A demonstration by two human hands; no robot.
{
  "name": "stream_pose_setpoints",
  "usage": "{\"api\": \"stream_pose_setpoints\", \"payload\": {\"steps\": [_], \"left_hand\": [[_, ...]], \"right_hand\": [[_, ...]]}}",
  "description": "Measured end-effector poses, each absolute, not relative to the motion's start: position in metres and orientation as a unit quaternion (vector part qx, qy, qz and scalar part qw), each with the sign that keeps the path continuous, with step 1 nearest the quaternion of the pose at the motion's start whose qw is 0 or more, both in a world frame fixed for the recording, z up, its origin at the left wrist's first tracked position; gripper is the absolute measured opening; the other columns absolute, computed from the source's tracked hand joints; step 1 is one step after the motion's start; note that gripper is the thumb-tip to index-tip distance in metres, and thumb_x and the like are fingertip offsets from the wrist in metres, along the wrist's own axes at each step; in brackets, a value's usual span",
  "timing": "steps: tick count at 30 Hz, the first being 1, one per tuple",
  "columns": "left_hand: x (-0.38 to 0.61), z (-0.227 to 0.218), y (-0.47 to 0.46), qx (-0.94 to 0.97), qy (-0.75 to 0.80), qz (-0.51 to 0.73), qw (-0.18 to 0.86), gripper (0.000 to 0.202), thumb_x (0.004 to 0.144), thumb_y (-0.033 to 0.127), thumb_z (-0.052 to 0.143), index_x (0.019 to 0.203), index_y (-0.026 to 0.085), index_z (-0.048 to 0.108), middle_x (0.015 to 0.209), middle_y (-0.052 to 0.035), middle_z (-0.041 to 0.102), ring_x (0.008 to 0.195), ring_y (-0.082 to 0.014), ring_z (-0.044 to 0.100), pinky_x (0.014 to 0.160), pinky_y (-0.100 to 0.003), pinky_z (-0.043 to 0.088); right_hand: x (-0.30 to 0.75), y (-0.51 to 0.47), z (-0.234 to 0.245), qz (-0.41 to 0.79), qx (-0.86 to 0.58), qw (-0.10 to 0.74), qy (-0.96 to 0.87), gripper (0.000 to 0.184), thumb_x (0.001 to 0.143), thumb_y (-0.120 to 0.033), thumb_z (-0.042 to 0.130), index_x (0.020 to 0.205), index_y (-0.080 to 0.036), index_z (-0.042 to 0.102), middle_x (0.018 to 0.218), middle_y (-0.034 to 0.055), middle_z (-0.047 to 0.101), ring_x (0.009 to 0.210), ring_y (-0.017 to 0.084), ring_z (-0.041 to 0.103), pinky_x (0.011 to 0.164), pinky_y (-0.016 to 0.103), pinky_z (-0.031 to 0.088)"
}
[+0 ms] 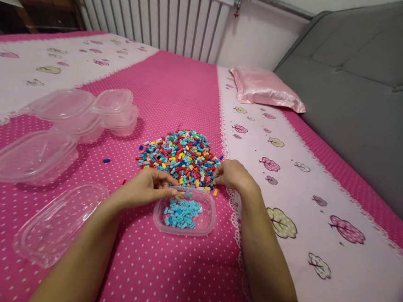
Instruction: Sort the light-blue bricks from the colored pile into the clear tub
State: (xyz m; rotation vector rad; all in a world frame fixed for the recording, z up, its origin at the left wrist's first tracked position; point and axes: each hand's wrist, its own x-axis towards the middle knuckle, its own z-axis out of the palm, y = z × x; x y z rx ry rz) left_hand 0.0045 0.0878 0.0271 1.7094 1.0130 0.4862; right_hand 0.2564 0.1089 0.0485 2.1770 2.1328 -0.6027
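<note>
Coloured bricks (180, 156) are lying heaped on a pink bedspread (165, 268), just behind a clear tub (210, 216) holding blue pieces (183, 213). The left hand (147, 186) is hovering over the tub, fingers half-curled; the right hand (232, 175) is pinching at the heap's edge. Unclear whether either is holding a brick.

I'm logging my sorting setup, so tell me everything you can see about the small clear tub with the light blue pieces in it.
The small clear tub is a shallow, rounded-rectangle container of see-through plastic, lidless, sitting flat on the pink dotted bedspread. It holds only light blue pieces, covering part of its floor. Its far rim meets the mixed-colour pile. The left hand hovers over its far left corner; contact is unclear.
</note>
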Motion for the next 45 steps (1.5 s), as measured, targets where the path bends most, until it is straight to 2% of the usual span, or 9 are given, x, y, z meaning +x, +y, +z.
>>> {"api": "stream_pose_setpoints", "payload": {"steps": [2,15,21,24,27,30,33,40,45], "left_hand": [[0.005,0.027,0.088,0.713,0.424,0.203,0.52,0.037,0.074,0.043,0.067,0.091,0.009,0.071,0.063,-0.0057,0.067,0.055,-0.0135,0.057,0.051,-0.022,0.041],[0.004,0.025,0.088,0.717,0.422,0.198,0.517,0.038,0.075,0.043,0.066,0.092,0.009,0.071,0.063,-0.0054,0.066,0.055,-0.0126,0.055,0.05,-0.021,0.039],[0.003,0.025,0.088,0.725,0.418,0.198,0.51,0.037,0.077,0.043,0.065,0.093,0.01,0.071,0.062,-0.0037,0.064,0.053,-0.0106,0.052,0.048,-0.02,0.036],[0.003,0.025,0.088,0.729,0.421,0.194,0.503,0.037,0.077,0.043,0.064,0.093,0.011,0.071,0.06,-0.0025,0.062,0.051,-0.0097,0.049,0.047,-0.02,0.035],[0.003,0.025,0.089,0.728,0.419,0.192,0.507,0.037,0.077,0.043,0.065,0.093,0.011,0.071,0.061,-0.0028,0.063,0.053,-0.0101,0.051,0.048,-0.02,0.035],[0.004,0.025,0.088,0.724,0.419,0.201,0.511,0.036,0.076,0.042,0.065,0.092,0.01,0.072,0.061,-0.0029,0.063,0.053,-0.0103,0.052,0.049,-0.02,0.036],[0.005,0.027,0.088,0.717,0.426,0.203,0.512,0.037,0.075,0.042,0.066,0.092,0.01,0.071,0.06,-0.003,0.063,0.052,-0.0106,0.052,0.049,-0.021,0.037],[0.005,0.029,0.087,0.712,0.43,0.199,0.518,0.036,0.074,0.04,0.066,0.092,0.009,0.071,0.061,-0.0037,0.064,0.053,-0.0108,0.052,0.049,-0.021,0.038],[0.005,0.03,0.087,0.716,0.427,0.198,0.515,0.037,0.075,0.042,0.066,0.092,0.009,0.071,0.061,-0.0035,0.064,0.053,-0.0109,0.052,0.05,-0.021,0.037]], "right_hand": [[0.26,0.109,0.048,-0.205,0.693,-0.007,0.691,0.003,0.07,-0.019,0.072,0.071,-0.02,0.075,0.073,0.0027,0.072,0.069,0.014,0.063,0.061,0.023,0.04],[0.269,0.111,0.048,-0.265,0.675,-0.154,0.671,0.018,0.081,-0.025,0.058,0.074,-0.015,0.071,0.061,0.0037,0.068,0.059,0.014,0.061,0.06,0.025,0.042],[0.264,0.104,0.058,-0.457,0.548,-0.275,0.645,0.016,0.082,-0.025,0.058,0.086,-0.015,0.07,0.071,0.0036,0.069,0.065,0.012,0.063,0.066,0.026,0.05],[0.258,0.092,0.073,-0.533,0.43,-0.281,0.673,0.024,0.079,-0.033,0.065,0.097,-0.017,0.07,0.079,0.0037,0.071,0.07,0.012,0.064,0.069,0.026,0.051],[0.256,0.089,0.078,-0.488,0.448,-0.321,0.676,0.032,0.08,-0.034,0.064,0.107,-0.017,0.067,0.092,0.0062,0.072,0.075,0.014,0.066,0.07,0.027,0.052],[0.258,0.1,0.065,-0.294,0.593,-0.368,0.653,0.026,0.082,-0.024,0.059,0.104,-0.015,0.069,0.092,0.0078,0.072,0.081,0.016,0.066,0.074,0.028,0.051],[0.261,0.114,0.049,-0.18,0.666,-0.314,0.652,0.021,0.08,-0.016,0.057,0.095,-0.017,0.072,0.089,0.0054,0.073,0.084,0.016,0.066,0.079,0.028,0.049],[0.256,0.118,0.035,-0.135,0.741,-0.153,0.64,0.028,0.077,-0.011,0.057,0.096,-0.024,0.073,0.099,0.0048,0.072,0.092,0.018,0.065,0.081,0.027,0.047],[0.257,0.122,0.028,-0.143,0.743,-0.118,0.644,0.036,0.071,-0.005,0.06,0.098,-0.024,0.073,0.099,0.0053,0.072,0.091,0.018,0.066,0.082,0.025,0.047]]}}
